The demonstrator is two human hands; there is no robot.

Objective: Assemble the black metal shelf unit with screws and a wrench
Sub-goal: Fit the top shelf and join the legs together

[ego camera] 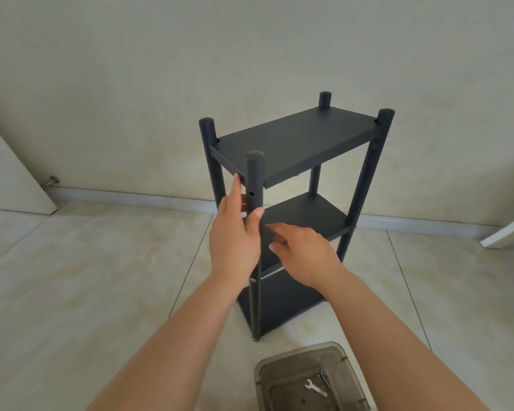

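Wrench [316, 388] and screws [324, 376] lie in tray [282, 361] — apart.

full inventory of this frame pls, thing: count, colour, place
shelf unit: 1, black, upright on the floor by the wall
near post: 1, black, front corner of the unit, empty screw hole showing
tray: 1, translucent grey, floor, bottom centre
wrench: 1, silver, in the tray
screws: small dark cluster, count unclear, in the tray
door: 1, white, left edge
door stopper: 1, metal, at the wall base, left
floor: beige tiles
wall: off-white
left hand: 1, grip round the near post
right hand: 1, fingers loosely curled, beside the post, holding nothing visible
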